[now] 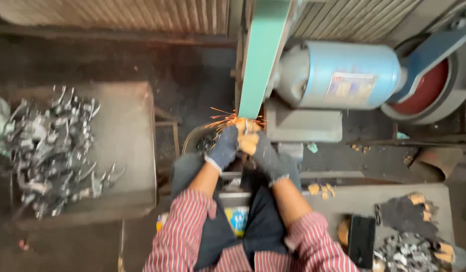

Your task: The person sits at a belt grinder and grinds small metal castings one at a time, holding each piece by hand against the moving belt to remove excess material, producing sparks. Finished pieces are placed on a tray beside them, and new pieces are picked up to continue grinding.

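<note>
Your gloved left hand (224, 147) and right hand (265, 153) both clamp a small metal piece (246, 127), barely visible, straight ahead against the green upright sanding belt (260, 55), sparks flying left.

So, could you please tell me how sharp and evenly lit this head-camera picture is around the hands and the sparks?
In the head view the whole frame is soft with motion blur; the gloved left hand and right hand lack crisp edges. The sparks at the green sanding belt are the brightest spot. The floor is dim, and the pile of metal parts smears into streaks.
</note>
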Demonstrator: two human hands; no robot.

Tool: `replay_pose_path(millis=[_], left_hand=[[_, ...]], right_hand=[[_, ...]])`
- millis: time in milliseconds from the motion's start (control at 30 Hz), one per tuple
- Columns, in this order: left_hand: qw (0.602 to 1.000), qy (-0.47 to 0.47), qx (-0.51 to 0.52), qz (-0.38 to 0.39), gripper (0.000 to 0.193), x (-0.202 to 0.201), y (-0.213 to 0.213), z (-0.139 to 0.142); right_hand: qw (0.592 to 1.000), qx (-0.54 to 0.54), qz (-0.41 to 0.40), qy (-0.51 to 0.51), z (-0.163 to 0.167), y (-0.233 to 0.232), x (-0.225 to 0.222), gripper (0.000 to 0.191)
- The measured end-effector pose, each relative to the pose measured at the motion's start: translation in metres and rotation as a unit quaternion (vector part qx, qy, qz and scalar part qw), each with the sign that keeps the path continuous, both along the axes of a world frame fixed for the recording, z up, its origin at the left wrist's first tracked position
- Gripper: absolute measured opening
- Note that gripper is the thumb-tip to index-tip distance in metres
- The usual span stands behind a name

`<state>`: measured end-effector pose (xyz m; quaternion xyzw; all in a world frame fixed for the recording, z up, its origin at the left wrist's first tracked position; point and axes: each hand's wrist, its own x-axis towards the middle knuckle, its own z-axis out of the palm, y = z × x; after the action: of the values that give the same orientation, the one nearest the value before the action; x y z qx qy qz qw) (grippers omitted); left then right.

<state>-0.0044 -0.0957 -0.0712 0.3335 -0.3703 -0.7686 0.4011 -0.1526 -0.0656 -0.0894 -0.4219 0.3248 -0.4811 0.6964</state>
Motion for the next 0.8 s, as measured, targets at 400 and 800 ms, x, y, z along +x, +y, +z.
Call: replay_pose_path(millis=[400,800], left_hand=[[0.974,0.150,0.167,0.021,0.018,-0.013,-0.011,-0.061],[0.977,-0.138,-0.138,-0.088,0.070,0.016,0.036,-0.001]], right_hand=[[0.986,-0.078,-0.046,0.139,-0.008,0.006,-0.001,0.052],[0.942,-0.187,-0.077,0.267,0.027,0.029,-0.028,0.038]])
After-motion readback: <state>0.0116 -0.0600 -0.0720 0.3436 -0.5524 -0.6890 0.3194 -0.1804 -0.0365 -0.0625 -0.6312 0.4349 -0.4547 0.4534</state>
